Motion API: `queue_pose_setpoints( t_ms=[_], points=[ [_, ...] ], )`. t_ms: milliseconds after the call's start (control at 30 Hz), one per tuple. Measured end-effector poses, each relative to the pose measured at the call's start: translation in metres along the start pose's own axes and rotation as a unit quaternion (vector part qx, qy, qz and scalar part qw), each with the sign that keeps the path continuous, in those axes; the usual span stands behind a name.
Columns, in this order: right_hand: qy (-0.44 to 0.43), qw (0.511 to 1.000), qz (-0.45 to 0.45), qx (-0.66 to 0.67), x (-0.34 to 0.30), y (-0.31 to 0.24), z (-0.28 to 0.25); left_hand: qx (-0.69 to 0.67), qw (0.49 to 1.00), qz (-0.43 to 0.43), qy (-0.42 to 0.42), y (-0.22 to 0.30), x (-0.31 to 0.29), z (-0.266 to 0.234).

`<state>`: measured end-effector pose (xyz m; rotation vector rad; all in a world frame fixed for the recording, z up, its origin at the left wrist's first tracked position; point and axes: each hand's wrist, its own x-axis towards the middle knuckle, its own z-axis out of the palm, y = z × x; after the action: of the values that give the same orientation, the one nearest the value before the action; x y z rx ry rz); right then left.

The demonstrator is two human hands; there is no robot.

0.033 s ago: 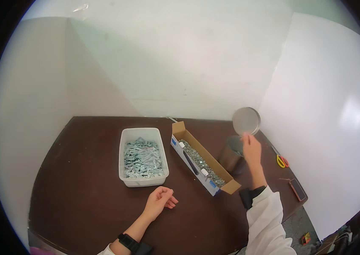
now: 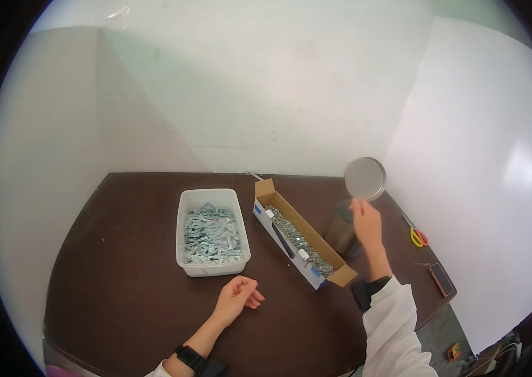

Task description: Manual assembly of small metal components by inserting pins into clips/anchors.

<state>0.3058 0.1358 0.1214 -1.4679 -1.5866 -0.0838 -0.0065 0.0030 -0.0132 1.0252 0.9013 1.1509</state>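
Note:
My right hand [image 2: 368, 221] is above the rim of a round metal canister [image 2: 341, 234], its thumb and fingers pinched together. Whatever may be between those fingertips is too small to make out, and the hand and wrist cover part of the canister. On the table, my left hand [image 2: 236, 298] lies with fingers loosely curled and a little apart, holding nothing that shows. It is just in front of a white plastic tub [image 2: 212, 270] with many small silvery-green flat strips [image 2: 209, 234]. Between tub and canister, a long open cardboard box [image 2: 304, 220] holds small grey-green pieces [image 2: 294, 232].
Behind the canister is a round metal lid [image 2: 365, 179]. Scissors [image 2: 418, 237] with yellow and red handles and a phone [image 2: 441, 279] lie along the right side of the brown table [image 2: 121, 264]. White walls [image 2: 216, 94] close off the back and sides.
My right hand has shifted slightly left over the canister, still pinched. My left hand keeps its place.

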Motion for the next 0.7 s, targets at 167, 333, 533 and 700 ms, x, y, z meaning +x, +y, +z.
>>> queue_pose_setpoints(
  t_ms=[167, 333, 533, 700],
  points=[
    [-0.186, 0.977, -0.102, -0.016, -0.029, -0.016, 0.046, 0.026, 1.0, -0.002, -0.008, 0.003, 0.005, 0.0],
    [-0.316, 0.936, -0.061, -0.144, -0.067, 0.006, 0.085, 0.16, 0.981, 0.106, 0.008, 0.014, -0.009, 0.017],
    [-0.34, 0.937, -0.004, -0.082, -0.079, 0.003, 0.091, 0.371, 0.833, 0.29, 0.291, 0.064, 0.007, 0.0],
    [-0.334, 0.939, 0.003, -0.08, -0.08, 0.005, 0.094, 0.607, 0.736, 0.18, 0.237, 0.098, 0.048, -0.037]
  ],
)
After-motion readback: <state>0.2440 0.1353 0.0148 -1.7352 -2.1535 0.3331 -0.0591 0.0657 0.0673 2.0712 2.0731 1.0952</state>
